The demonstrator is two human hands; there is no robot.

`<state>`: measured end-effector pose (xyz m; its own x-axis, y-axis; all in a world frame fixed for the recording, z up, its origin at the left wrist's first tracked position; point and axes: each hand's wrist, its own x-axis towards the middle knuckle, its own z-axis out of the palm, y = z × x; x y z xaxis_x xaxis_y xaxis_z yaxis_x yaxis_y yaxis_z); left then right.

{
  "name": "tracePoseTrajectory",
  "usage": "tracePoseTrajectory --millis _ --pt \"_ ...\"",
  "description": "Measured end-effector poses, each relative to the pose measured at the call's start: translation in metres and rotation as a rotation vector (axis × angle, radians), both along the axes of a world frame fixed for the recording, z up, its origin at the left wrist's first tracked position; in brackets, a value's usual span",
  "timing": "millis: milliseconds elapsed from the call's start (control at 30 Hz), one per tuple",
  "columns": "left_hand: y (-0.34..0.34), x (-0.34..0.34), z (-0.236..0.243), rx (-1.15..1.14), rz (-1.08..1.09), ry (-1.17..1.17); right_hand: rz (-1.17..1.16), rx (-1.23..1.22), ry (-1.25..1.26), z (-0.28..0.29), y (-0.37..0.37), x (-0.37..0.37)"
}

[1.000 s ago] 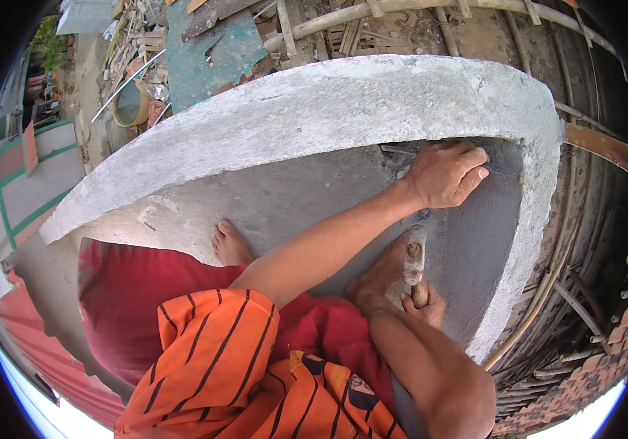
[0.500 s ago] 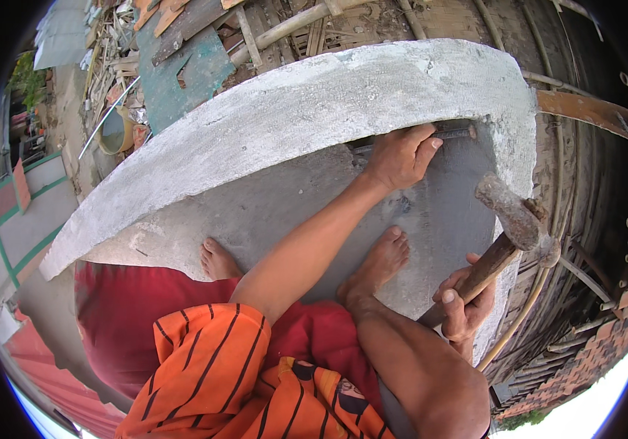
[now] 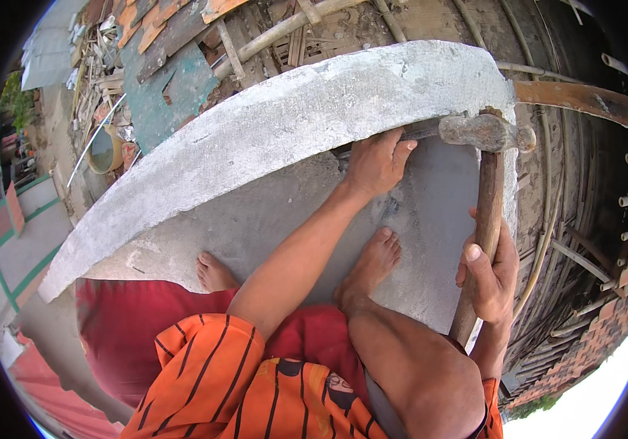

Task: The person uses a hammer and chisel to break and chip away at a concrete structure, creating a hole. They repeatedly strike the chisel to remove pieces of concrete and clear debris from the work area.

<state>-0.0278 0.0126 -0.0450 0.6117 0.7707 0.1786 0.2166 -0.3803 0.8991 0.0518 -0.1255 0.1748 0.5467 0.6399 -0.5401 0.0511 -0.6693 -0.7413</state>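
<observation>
From where I stand, the biggest thing is the pale concrete wall point(image 3: 277, 110), bowing across in front of the person and turning a corner on the right, with the grey floor point(image 3: 270, 212) inside it. Past that corner lie roof poles point(image 3: 547, 183) and clay tiles point(image 3: 599, 340). The person, in an orange striped shirt point(image 3: 211, 366) and red trousers point(image 3: 135, 322), has both bare feet point(image 3: 215, 272) on the floor. A torn green sheet point(image 3: 149, 117) lies beyond the wall, and a rusty metal strip point(image 3: 585, 102) runs off from its far right corner. The hammer point(image 3: 488, 190) is raised near that corner, head up; the right hand point(image 3: 491, 274) has its grip wrapped round the wooden handle. The left hand point(image 3: 376, 168) is tucked against the wall's inner edge, its grip closed on a metal rod point(image 3: 422, 130). The rod pokes out toward the hammer head; I can't tell whether they touch.
</observation>
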Motion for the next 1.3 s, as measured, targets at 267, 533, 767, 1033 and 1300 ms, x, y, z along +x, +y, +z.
tracePoseTrajectory --millis 267,533,767,1033,1300 --pt "0.0 -0.002 0.002 -0.028 0.014 -0.043 -0.213 0.529 -0.385 0.03 0.006 0.012" --pt "-0.002 -0.005 0.01 -0.174 -0.007 0.068 -0.019 0.01 -0.063 0.017 0.006 0.005" --pt "-0.001 -0.009 0.009 -0.164 -0.022 0.035 -0.243 0.303 -0.416 0.023 0.006 -0.01" --pt "-0.006 -0.011 -0.007 0.006 -0.004 0.103 -0.088 0.124 -0.174 0.01 0.004 -0.003" --pt "-0.008 -0.01 -0.005 -0.107 -0.061 0.055 -0.004 -0.15 -0.063 -0.009 -0.004 -0.016"
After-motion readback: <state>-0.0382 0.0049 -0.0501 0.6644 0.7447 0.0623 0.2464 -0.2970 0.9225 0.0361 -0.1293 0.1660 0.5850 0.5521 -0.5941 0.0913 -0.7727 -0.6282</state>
